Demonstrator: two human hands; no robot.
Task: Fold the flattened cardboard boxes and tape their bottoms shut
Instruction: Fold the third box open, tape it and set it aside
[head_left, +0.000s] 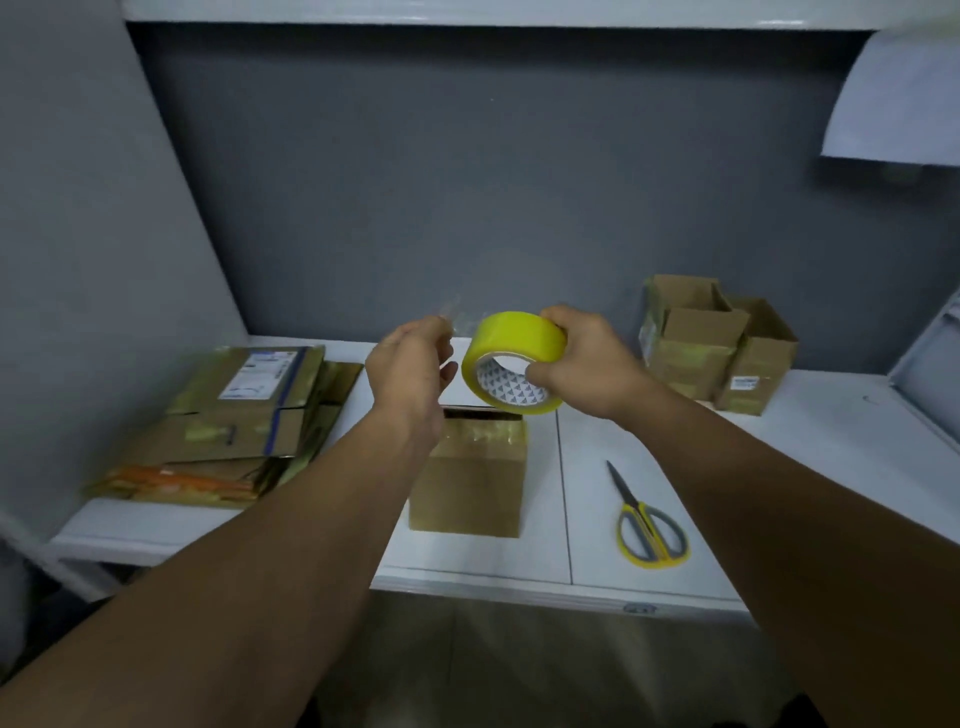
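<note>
A stack of flattened brown cardboard boxes (234, 415) lies at the left of the white tabletop (592, 467). Folded cardboard boxes (717, 343) stand back right, and grey-and-yellow scissors (649, 525) lie front right. Between them stands a small brown cardboard box (470, 478), its corner hidden by the left wrist. Above it the right hand (587, 364) grips a glossy yellow tape roll (511, 361), and the left hand (410, 364) pinches the clear loose tape end (451, 314).

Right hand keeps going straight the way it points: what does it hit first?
Probably the left hand. The right hand, gripping the tape roll, points leftward, and the left hand, pinching the tape's free end, sits just beyond the roll. Depth from one view is uncertain.
</note>
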